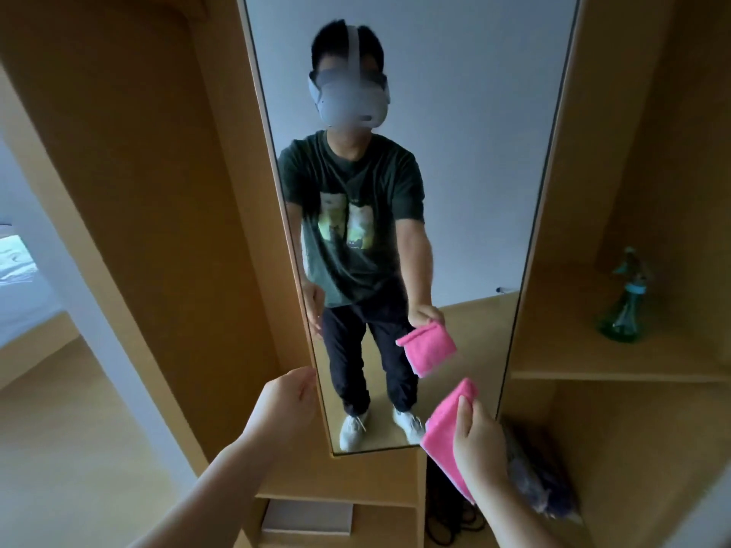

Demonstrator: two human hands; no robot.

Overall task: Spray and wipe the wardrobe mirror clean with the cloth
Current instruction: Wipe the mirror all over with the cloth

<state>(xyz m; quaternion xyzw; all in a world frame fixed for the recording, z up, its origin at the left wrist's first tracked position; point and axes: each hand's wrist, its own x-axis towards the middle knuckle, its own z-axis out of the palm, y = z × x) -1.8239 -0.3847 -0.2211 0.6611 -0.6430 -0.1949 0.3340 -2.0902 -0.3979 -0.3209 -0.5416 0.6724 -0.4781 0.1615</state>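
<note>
Grip noted: left hand [286,397] is curled round left edge of wardrobe mirror [474,112], low down. Pink cloth [445,433] is pinched in right hand [480,441], just off the glass near its lower right. Spray bottle [627,306] is seen on shelf [573,350], far right. Wetness on glass cannot be told. Likely risks: panel swung if edge is released; dry streaks smeared if spraying is skipped.
</note>
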